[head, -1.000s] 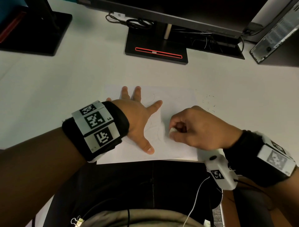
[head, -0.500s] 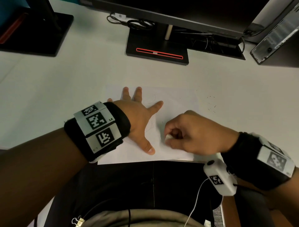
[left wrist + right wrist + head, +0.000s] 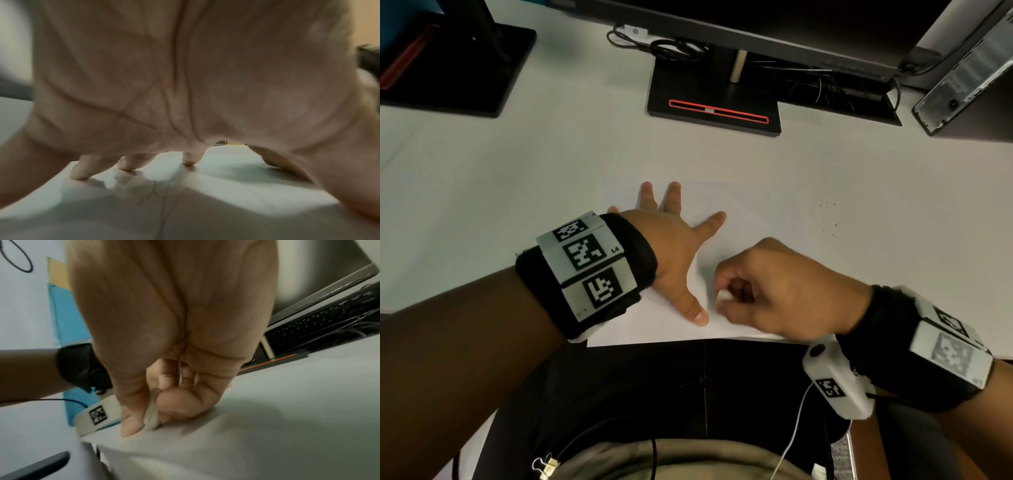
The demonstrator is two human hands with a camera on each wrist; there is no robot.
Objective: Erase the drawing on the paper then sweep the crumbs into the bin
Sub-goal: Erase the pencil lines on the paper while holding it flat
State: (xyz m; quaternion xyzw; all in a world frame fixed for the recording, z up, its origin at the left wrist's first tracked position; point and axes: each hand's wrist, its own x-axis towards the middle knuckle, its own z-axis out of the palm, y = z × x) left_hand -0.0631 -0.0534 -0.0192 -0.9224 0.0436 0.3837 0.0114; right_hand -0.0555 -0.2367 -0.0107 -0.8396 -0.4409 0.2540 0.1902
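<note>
A white sheet of paper lies near the front edge of the white desk, with faint pencil lines left on it. My left hand lies flat on the sheet with fingers spread, pressing it down. My right hand pinches a small white eraser between thumb and fingers, its lower end on the paper close to my left thumb. In the right wrist view the eraser shows as a pale strip between thumb and forefinger. Dark eraser crumbs are scattered on the desk just right of the sheet. No bin is in view.
A monitor stand with a red stripe stands at the back centre, with cables behind it. Another black monitor base is at the back left. A computer case leans at the back right. The desk's front edge runs just below the paper.
My right hand with the eraser has slid left and toward me across the paper, ending close to my left thumb. The left hand has stayed in place.
</note>
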